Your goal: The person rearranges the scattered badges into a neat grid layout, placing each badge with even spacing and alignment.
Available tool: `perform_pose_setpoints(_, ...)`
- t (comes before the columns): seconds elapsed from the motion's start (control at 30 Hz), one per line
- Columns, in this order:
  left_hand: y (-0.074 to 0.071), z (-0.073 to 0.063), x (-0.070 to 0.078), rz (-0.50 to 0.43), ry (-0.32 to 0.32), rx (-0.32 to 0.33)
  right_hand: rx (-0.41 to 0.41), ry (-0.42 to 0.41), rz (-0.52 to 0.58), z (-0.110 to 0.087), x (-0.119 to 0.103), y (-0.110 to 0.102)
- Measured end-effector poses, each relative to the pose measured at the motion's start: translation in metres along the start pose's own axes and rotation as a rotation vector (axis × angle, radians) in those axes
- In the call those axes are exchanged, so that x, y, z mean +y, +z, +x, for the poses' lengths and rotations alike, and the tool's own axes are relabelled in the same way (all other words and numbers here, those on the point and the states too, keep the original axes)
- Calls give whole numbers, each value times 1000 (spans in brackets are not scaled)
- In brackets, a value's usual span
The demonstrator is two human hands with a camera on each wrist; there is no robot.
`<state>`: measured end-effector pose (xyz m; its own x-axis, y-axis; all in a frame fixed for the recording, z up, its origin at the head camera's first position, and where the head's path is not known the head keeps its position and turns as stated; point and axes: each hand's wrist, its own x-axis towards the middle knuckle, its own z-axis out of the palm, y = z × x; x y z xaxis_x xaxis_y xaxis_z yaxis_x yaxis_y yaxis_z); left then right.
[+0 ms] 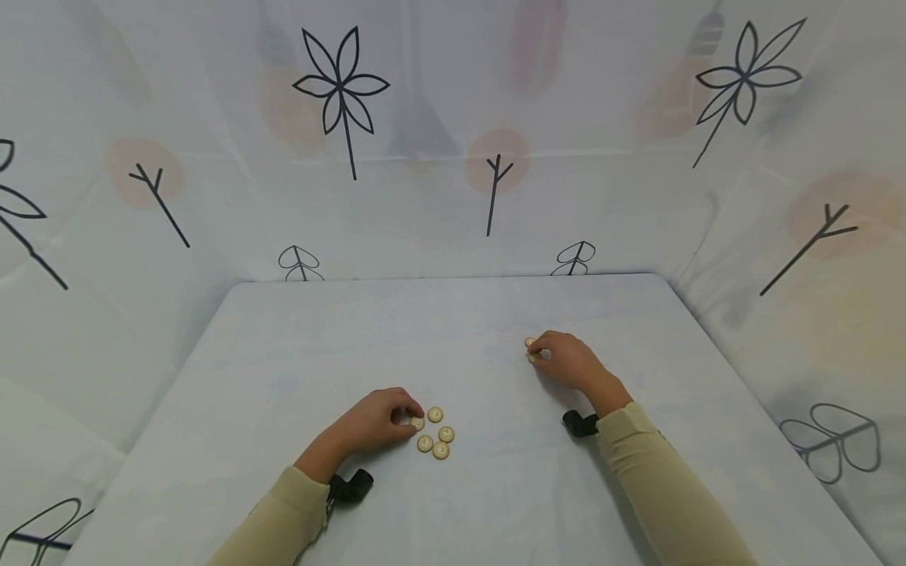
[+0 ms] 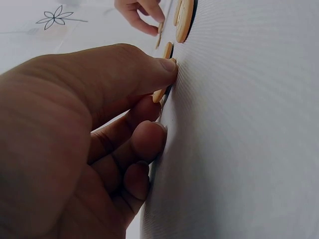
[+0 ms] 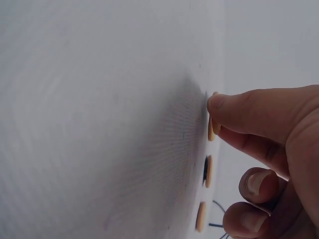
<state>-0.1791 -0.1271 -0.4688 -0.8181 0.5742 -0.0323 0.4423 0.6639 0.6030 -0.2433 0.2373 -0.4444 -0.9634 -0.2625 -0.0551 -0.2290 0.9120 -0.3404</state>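
Observation:
My left hand (image 1: 375,420) reaches in from the lower left, thumb and fingertips pinching a small round wooden disc (image 1: 417,424) at the tabletop. Close to its right lies a cluster of several like discs (image 1: 446,434), pale tan with a darker rim and small marks on the face. Farther up and to the right, my right hand (image 1: 572,363) pinches another wooden disc (image 3: 216,125) between thumb and finger, tilted on its edge near the table. One more disc (image 1: 529,342) shows just beyond those fingertips. Lower fingers of both hands are curled in.
A white cloth-covered table (image 1: 304,338) spreads under both hands. Pale curtains (image 1: 425,204) printed with leaves and twigs close off the back and sides. Each wrist wears a black camera, such as the left one (image 1: 350,487), below a tan sleeve (image 1: 283,515).

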Motion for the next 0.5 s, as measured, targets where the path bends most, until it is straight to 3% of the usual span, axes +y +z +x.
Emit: perform_pose_setpoints(0.5, 0, 0, 0, -4, -20, -8, 3, 10, 10, 3, 4, 3)
